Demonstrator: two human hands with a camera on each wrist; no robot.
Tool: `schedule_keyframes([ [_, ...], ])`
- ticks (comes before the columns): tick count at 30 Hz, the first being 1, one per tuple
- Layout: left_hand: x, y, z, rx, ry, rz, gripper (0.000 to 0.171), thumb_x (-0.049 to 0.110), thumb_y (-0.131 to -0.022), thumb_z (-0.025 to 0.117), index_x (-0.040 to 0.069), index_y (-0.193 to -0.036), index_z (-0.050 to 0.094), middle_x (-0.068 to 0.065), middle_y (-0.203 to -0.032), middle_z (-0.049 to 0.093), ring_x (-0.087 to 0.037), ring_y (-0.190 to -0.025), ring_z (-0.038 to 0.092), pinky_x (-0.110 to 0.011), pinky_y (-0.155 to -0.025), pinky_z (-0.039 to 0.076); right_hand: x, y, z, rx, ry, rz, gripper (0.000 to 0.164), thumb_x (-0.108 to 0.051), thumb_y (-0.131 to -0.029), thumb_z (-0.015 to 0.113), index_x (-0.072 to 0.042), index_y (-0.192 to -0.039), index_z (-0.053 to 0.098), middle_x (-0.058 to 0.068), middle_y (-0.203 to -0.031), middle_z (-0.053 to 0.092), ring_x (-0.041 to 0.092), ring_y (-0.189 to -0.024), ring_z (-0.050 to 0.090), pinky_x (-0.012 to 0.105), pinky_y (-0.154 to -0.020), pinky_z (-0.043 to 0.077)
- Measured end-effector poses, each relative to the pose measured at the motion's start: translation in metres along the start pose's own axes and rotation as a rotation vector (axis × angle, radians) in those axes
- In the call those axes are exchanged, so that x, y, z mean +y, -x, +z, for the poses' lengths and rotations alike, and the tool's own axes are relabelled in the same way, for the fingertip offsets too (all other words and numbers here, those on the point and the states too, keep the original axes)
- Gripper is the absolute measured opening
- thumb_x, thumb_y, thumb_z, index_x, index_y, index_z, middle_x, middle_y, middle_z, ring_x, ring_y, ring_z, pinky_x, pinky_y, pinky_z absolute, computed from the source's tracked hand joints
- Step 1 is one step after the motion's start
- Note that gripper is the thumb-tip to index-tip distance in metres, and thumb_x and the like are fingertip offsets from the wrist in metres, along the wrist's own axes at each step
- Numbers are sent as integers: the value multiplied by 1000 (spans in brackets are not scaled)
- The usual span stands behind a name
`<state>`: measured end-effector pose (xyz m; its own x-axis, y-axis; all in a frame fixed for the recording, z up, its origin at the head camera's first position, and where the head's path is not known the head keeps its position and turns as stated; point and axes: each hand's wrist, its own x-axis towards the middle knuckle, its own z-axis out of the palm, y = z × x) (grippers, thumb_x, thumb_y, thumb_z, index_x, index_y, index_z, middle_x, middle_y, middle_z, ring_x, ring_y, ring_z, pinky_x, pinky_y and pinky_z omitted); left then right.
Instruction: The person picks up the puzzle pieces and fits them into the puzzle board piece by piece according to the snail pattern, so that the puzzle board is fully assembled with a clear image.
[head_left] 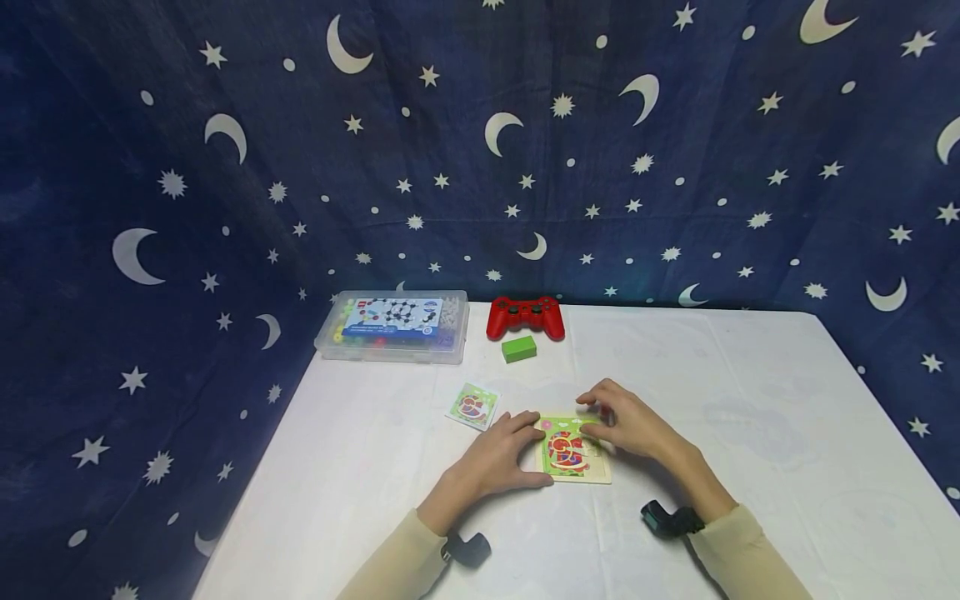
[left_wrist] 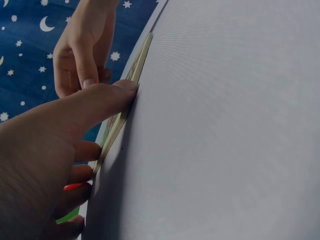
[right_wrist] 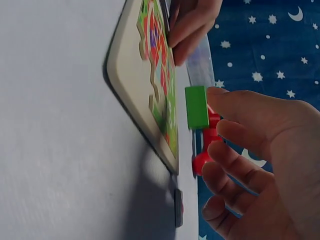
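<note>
A wooden jigsaw puzzle board [head_left: 573, 477] lies on the table, its picture green with red and purple shapes and bare wood along the right and near sides. My left hand [head_left: 498, 458] holds its left side, thumb along the near edge and fingertips at the far left corner. Over the board's right part hovers my right hand [head_left: 630, 421], fingers loosely bent with nothing between them in the right wrist view. A small flat piece [right_wrist: 179, 207] lies on the table just past the board's corner, under the right fingers. Left of the board is a picture card [head_left: 473, 405] with a similar design.
Behind the board sit a green block [head_left: 519, 349] and a red game controller [head_left: 526, 317]. A clear plastic case [head_left: 390, 354] with colourful parts stands at the back left. A dark curtain [head_left: 450, 167] with moons and stars hangs behind the white table [head_left: 750, 400].
</note>
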<state>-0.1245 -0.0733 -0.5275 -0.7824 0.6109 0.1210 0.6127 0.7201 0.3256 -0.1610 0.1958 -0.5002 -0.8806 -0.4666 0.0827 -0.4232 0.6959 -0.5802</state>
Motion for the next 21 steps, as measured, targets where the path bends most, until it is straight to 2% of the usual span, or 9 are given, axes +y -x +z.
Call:
schedule_keyframes([
  [8,0,0,0,-3,-3,0,67,63,-82,71,18,-131,65,-3,-150,52,-22,-140,50,-41,-124,33,13,-4,-3,53,6,-5,43,-23,-82,82,-10,-121,68,5,-109,63,15,-88,55,25,-73,49],
  [16,0,0,0,-6,1,-2,67,63,-82,71,18,-131,65,-3,-150,52,-21,-140,50,-40,-124,33,23,-8,-7,54,22,61,44,-24,-83,81,-10,-123,67,7,-116,60,17,-93,56,36,-81,52],
  [21,0,0,0,5,-5,6,66,63,-82,72,18,-130,66,-3,-149,53,-21,-140,50,-41,-124,33,30,-9,-9,64,31,86,46,-23,-83,81,-10,-125,67,9,-118,58,14,-90,53,30,-77,50],
])
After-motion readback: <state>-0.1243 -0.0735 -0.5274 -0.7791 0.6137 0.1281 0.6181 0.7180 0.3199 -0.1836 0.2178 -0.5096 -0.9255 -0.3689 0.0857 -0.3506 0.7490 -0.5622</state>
